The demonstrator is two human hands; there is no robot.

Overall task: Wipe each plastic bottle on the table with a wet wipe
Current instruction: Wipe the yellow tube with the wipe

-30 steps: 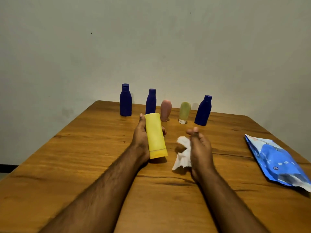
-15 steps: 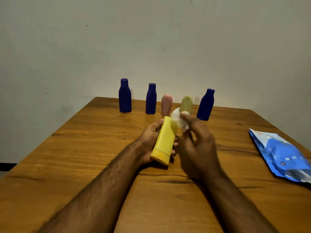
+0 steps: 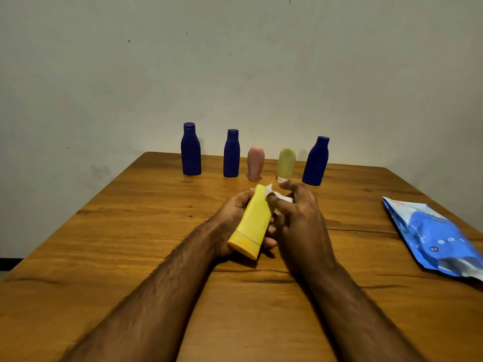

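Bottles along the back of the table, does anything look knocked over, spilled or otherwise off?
Nothing spilled or fallen. The three blue bottles stand upright. The pink tube and green tube stand on their caps, as such tubes do. The table shows dark cracks in the wood.

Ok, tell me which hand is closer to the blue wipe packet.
Right. The right hand, pinching the wet wipe against the yellow bottle, lies between that bottle and the blue wipe packet. The left hand grips the bottle farther away.

No text can be read; small white marks are seen on the blue wipes pack [image 3: 433, 236], but too blurred.
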